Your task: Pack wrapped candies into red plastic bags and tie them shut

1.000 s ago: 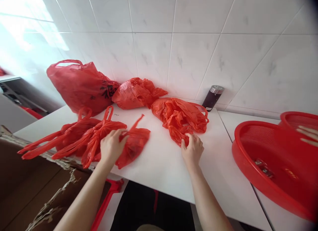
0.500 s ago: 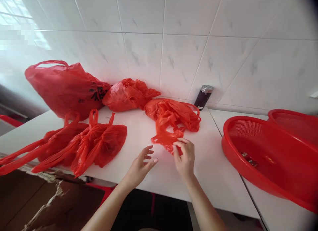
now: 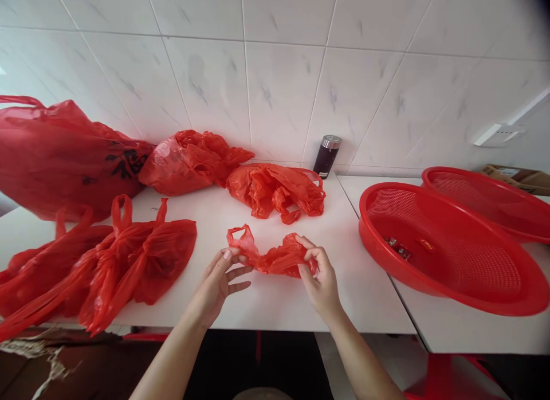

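Between my two hands a thin red plastic bag (image 3: 279, 259) is stretched sideways, just above the white table. My left hand (image 3: 220, 281) pinches its left end near a handle loop, with the other fingers spread. At the bag's right end, my right hand (image 3: 320, 274) grips the crumpled plastic between thumb and fingers. Behind it lies a heap of crumpled red plastic bags (image 3: 275, 188). Several filled red bags with knotted tops (image 3: 141, 262) lie to the left of my left hand.
Against the tiled wall stand a large red bag with black print (image 3: 73, 159), another red bag (image 3: 189, 165) and a dark thermos (image 3: 326, 158). Right of a table seam sits a red plastic basket (image 3: 464, 245) with a few small items, a second red basket (image 3: 494, 199) behind it.
The small red bag has come away from the heap, nearer to me. My left hand, empty before, has taken hold of its left end. The view has turned right.
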{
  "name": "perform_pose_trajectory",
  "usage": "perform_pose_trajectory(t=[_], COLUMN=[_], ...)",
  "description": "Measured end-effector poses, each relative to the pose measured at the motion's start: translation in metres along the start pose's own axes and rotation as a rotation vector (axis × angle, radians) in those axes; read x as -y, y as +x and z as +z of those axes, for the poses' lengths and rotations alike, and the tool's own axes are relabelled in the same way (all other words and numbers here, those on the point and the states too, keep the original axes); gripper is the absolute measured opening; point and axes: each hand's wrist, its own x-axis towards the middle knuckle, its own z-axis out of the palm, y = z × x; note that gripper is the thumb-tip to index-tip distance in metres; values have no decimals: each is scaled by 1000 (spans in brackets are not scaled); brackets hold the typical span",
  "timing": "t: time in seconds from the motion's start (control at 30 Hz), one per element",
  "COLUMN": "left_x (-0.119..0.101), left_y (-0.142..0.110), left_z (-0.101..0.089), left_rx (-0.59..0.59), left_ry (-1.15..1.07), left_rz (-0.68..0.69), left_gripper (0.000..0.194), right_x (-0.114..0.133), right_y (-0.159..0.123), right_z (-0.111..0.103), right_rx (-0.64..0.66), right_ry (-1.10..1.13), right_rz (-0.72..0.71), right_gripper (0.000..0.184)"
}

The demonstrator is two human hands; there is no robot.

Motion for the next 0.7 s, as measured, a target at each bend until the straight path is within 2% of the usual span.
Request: perform_pose_trajectory(t=[0.1, 0.2, 0.3, 0.4, 0.5, 0.57, 0.63, 0.7], left_x=[3, 15, 29, 34, 25, 18, 13, 12], left_y=[2, 7, 11, 15, 16, 14, 12, 9], left_z=[3, 10, 9, -1, -14, -20, -24, -27], left_rx=[8, 48, 63, -19, -118, -151, -168, -171], left_ry=[52, 245, 350, 265, 126, 43, 15, 62], left_rz=[-153, -179, -109, 16, 157, 226, 262, 269], left_gripper=[49, 47, 37, 33, 31, 32, 32, 32], right_x=[5, 11, 11, 4, -8, -16, -20, -18], right_y=[-5, -11, -10, 0, 12, 17, 19, 19], right_z=[4, 12, 10, -5, -23, -31, -38, -47], right_rx=[116, 188, 79, -133, -295, -337, -346, -301], right_ry=[82, 174, 278, 339, 406, 463, 493, 465], right_rz=[-23, -38, 70, 223, 301, 330, 367, 366], right_gripper=[18, 20, 19, 14, 21, 20, 11, 20])
